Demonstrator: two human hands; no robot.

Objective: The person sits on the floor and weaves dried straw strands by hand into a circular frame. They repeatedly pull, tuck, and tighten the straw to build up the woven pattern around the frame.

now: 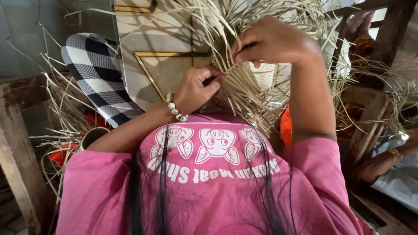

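A half-woven piece of pale straw [248, 87] hangs in front of my chest, with many loose dried strips fanning up and out. My left hand [198, 87], with a bead bracelet on the wrist, pinches a strip at the left edge of the woven part. My right hand [270, 41] is closed over several strips at the top of the weave. Both hands touch the straw work. My pink shirt fills the lower view.
A black-and-white checked cloth [96, 74] hangs at the left. Behind the weave is a pale panel with a gold triangle outline [161, 69]. Loose straw strips [61, 117] lie left. Another person's arm [387, 159] rests at the right, beside wooden posts.
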